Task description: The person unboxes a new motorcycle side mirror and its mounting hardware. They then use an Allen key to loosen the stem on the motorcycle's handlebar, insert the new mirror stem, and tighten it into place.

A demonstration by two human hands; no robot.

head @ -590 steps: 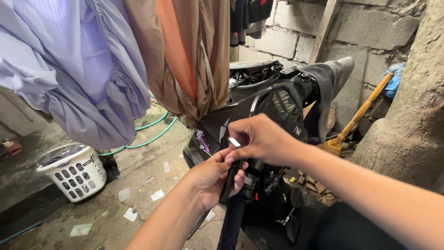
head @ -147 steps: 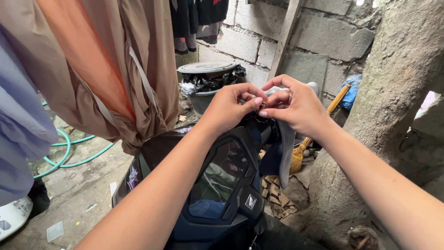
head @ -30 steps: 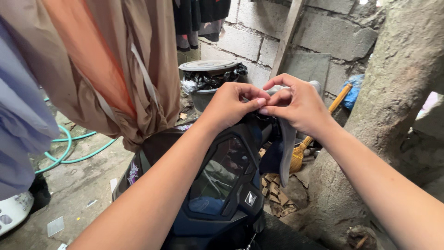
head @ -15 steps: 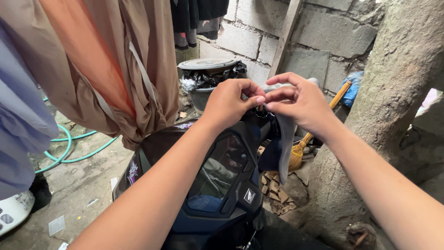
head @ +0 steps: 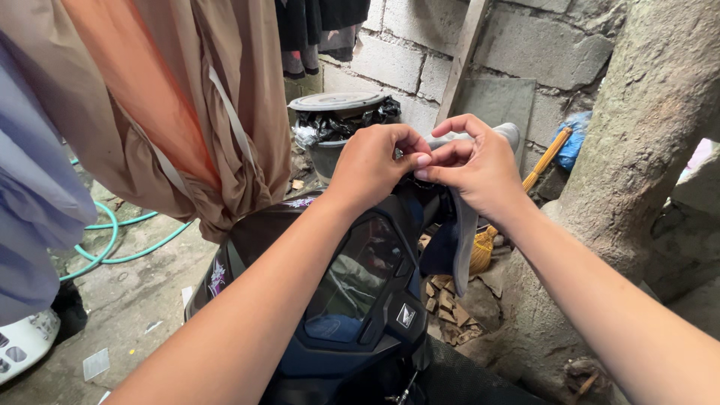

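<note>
Both hands are up at the far end of the scooter's dash, fingertips meeting. The left hand (head: 373,166) is curled tight, thumb pressed to forefinger in a pinch, knuckles toward the camera. The right hand (head: 472,166) mirrors it: thumb and forefinger pinched closed right against the left thumb, the other fingers fanned loosely above. Whatever sits between those fingertips is too small and too covered to make out, so I cannot tell what the pinch grips, only that both hands are closed at one spot and touching each other.

Right under and behind the right hand hangs a grey cloth (head: 463,225), draped over the handlebar end; its long axis runs downward, with the upper end poking out past the right knuckles toward the wall.

Below the forearms lies the scooter's instrument panel (head: 358,281), dark and glossy, its length running away from the camera toward the hands.

Beyond the hands stands a grey bin (head: 335,127) with a black liner. To the left hang tan and orange clothes (head: 187,112), and a green hose (head: 120,247) curls on the concrete. A broom (head: 525,195) leans at the right, beside a thick tree trunk (head: 637,135).
</note>
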